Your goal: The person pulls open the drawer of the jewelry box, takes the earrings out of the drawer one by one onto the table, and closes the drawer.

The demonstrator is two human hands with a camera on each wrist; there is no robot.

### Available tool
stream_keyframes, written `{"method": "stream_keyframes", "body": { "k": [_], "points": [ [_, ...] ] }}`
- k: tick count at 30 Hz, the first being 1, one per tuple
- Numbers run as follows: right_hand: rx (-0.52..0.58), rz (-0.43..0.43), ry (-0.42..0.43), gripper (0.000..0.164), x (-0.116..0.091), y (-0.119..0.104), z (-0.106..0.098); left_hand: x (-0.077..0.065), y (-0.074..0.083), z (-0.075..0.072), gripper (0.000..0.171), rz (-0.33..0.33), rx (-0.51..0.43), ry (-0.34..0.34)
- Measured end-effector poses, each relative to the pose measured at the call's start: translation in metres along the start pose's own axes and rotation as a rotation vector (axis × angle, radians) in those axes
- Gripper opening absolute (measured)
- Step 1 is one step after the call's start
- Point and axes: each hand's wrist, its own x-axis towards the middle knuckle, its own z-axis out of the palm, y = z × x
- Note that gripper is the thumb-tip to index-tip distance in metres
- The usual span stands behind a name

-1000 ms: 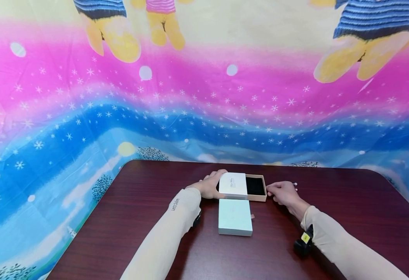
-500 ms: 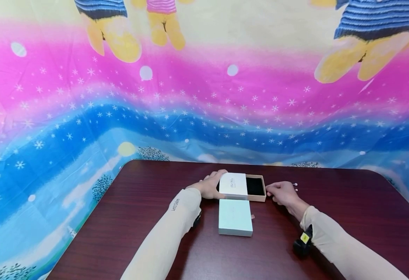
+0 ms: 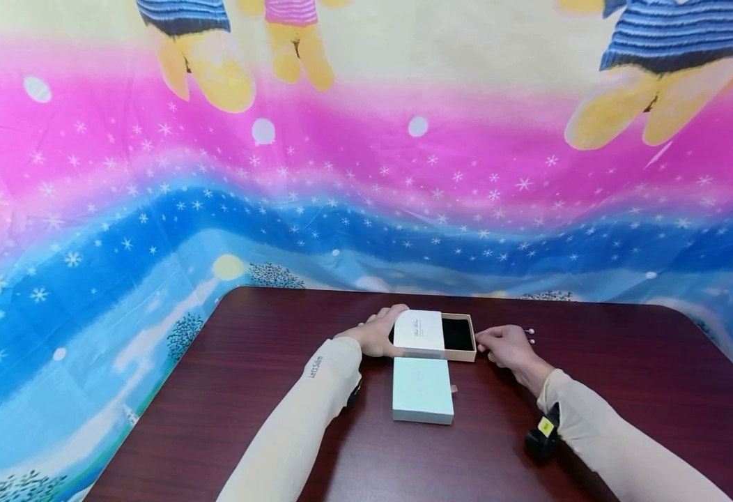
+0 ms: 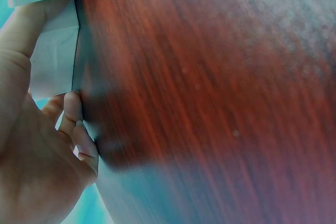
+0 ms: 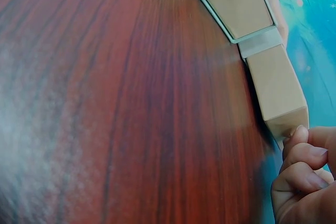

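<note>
A drawer-style gift box (image 3: 419, 330) lies near the back of the table in the head view. Its white sleeve covers the left part, and the beige drawer (image 3: 460, 354) sticks out at the right, showing a black lining (image 3: 458, 334). My left hand (image 3: 375, 333) grips the sleeve's left end, thumb along the near side. At the drawer's right end, my right hand (image 3: 509, 346) has curled fingers; in the right wrist view, fingertips (image 5: 298, 135) pinch at the end wall (image 5: 286, 121). What exactly lies between them is hidden. A pale green box (image 3: 421, 389) sits just in front.
Two small pearl-like balls (image 3: 530, 331) show just beyond my right hand on the dark red wooden table (image 3: 492, 453). A little ribbon tab (image 3: 454, 389) sticks out of the green box's right side. A printed cloth (image 3: 366, 174) hangs behind the table.
</note>
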Motion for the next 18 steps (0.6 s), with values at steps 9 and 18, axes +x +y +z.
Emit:
{"method": "stream_keyframes", "body": {
  "k": [9,18],
  "points": [
    [0.004,-0.005,-0.008,0.029,0.0001,-0.0006,0.0002,0.0,0.0004,-0.0002,0.092,0.0,-0.004,0.004],
    [0.02,-0.015,-0.011,0.032,0.004,0.002,0.0033,0.0054,-0.004,0.0026,0.094,-0.015,0.009,-0.001]
  ]
}}
